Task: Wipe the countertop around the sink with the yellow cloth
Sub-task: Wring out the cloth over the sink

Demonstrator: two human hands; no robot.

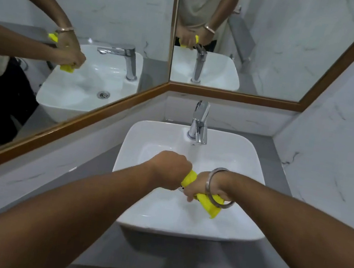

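The yellow cloth point(208, 203) is rolled into a tight twist and held over the basin of the white sink point(146, 134). My left hand point(172, 169) is closed around its upper end. My right hand point(202, 186), with a metal bangle on the wrist, grips the middle of the roll, and the lower end sticks out below it. Both hands hover above the basin, in front of the chrome tap point(200, 123). The grey countertop point(280, 171) runs around the sink on both sides.
Wood-framed mirrors point(107, 106) stand at the back and left, showing the sink and my arms. A white marble wall point(340, 145) closes in the right side. A pale ledge point(29, 172) runs below the left mirror.
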